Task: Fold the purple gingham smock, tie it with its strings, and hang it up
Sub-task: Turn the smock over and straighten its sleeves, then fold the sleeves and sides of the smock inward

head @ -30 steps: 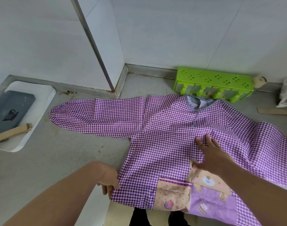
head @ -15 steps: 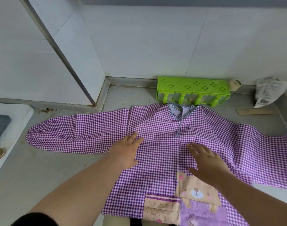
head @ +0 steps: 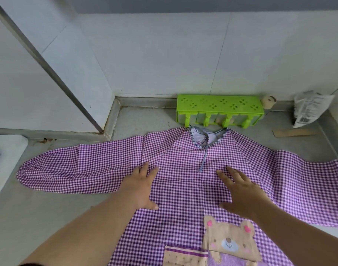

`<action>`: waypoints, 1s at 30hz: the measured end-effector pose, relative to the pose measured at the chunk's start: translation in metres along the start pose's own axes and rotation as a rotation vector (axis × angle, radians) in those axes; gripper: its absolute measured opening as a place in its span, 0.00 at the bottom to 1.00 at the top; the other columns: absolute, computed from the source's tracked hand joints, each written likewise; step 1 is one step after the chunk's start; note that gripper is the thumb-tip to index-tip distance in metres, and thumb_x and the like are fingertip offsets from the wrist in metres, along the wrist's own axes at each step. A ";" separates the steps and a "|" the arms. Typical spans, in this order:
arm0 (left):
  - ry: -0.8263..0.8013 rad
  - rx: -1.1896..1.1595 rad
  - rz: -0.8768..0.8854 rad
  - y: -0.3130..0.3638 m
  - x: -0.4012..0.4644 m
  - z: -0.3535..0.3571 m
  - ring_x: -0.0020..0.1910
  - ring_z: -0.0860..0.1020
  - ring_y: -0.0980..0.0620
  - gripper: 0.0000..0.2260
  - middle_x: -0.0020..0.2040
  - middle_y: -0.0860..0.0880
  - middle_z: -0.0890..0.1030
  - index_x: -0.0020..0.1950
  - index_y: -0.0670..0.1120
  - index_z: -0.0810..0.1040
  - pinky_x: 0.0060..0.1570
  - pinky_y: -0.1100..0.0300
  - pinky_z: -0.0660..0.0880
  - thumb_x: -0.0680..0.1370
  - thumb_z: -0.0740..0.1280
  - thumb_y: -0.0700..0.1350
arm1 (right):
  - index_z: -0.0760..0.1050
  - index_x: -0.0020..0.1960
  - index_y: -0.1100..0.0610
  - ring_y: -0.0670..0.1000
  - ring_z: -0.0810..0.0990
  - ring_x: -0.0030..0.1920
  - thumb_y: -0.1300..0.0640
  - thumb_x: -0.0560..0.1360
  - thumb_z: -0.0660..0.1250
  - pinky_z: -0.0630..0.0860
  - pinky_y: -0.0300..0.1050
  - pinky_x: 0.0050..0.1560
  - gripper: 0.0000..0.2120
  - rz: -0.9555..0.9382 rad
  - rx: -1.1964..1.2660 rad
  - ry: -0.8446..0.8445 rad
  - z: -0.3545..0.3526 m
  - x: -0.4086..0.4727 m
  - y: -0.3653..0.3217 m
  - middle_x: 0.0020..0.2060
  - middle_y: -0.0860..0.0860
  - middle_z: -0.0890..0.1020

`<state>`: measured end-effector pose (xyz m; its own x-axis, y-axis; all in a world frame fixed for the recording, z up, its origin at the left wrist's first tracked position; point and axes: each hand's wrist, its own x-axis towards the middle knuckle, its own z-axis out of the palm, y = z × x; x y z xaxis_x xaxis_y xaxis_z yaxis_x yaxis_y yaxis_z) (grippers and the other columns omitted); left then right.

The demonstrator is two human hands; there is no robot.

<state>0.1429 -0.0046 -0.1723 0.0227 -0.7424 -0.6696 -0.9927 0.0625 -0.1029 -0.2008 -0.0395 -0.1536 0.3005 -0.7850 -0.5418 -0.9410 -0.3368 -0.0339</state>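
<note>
Left hand point(head: 141, 187) and right hand point(head: 241, 191) both lie flat, fingers straight, palms down on one purple gingham smock point(head: 183, 169), spread face-up on the grey floor point(head: 49, 208); collar toward the back wall, two sleeves stretching left-right; one green rack point(head: 220, 110) just behind the collar

- The green rack point(head: 220, 112) stands against the back wall, touching the smock point(head: 183, 179) collar; nothing passes between them.
- Left of the rack, bare counter point(head: 141, 120) runs to the wall corner.
- Right of the rack sit a small roll point(head: 268, 101), a plastic bag point(head: 310, 108) and a cardboard strip point(head: 295, 133).
</note>
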 end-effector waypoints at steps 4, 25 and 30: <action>0.160 0.019 -0.055 -0.008 0.008 -0.011 0.80 0.61 0.41 0.57 0.82 0.42 0.58 0.87 0.48 0.42 0.76 0.44 0.67 0.72 0.65 0.77 | 0.37 0.83 0.40 0.55 0.51 0.82 0.25 0.72 0.64 0.72 0.61 0.71 0.52 0.032 -0.020 -0.034 -0.005 0.009 0.001 0.83 0.46 0.45; 0.270 -0.199 -0.019 -0.086 -0.004 0.019 0.85 0.53 0.44 0.36 0.88 0.48 0.50 0.86 0.57 0.53 0.82 0.43 0.55 0.82 0.59 0.69 | 0.46 0.82 0.43 0.59 0.53 0.82 0.35 0.79 0.63 0.75 0.60 0.67 0.40 -0.139 -0.124 0.113 -0.039 0.056 -0.119 0.83 0.52 0.45; 0.327 -0.432 -0.328 -0.138 -0.022 0.048 0.83 0.57 0.41 0.32 0.84 0.47 0.59 0.83 0.55 0.63 0.80 0.40 0.60 0.81 0.61 0.67 | 0.36 0.83 0.41 0.64 0.46 0.83 0.30 0.74 0.67 0.71 0.69 0.70 0.51 -0.062 -0.034 -0.042 -0.034 0.082 -0.151 0.83 0.53 0.38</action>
<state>0.2854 0.0355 -0.1783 0.3643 -0.8471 -0.3870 -0.9000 -0.4270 0.0873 -0.0293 -0.0709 -0.1640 0.3503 -0.7400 -0.5741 -0.9148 -0.4019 -0.0402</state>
